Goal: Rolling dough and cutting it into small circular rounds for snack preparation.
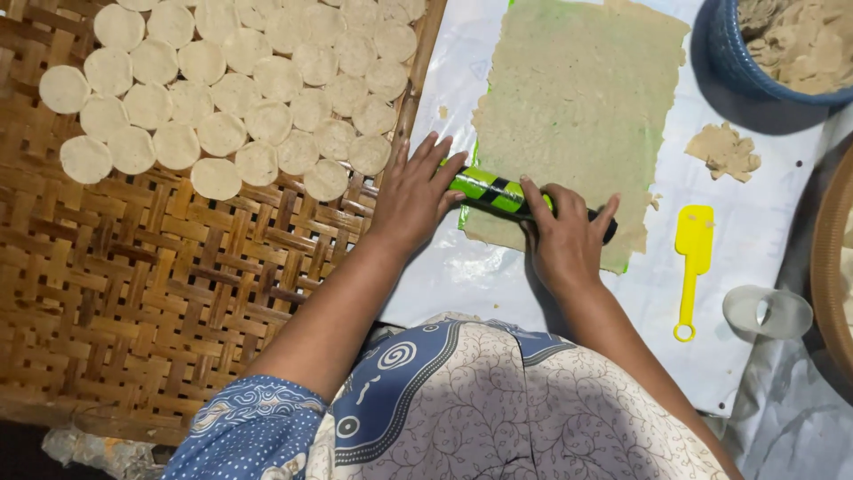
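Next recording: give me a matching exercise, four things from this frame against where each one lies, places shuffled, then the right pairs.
Things:
1. round dough discs
2. green and black roller
3. yellow spatula
4. blue bowl

Places:
A. top right corner, holding dough scraps
B. on the woven bamboo tray at the left
C. on the white sheet, right of the rolled dough sheet
D. under the left hand and right hand, at the near edge of the rolled dough sheet

Pairs: 1-B, 2-D, 3-C, 4-A
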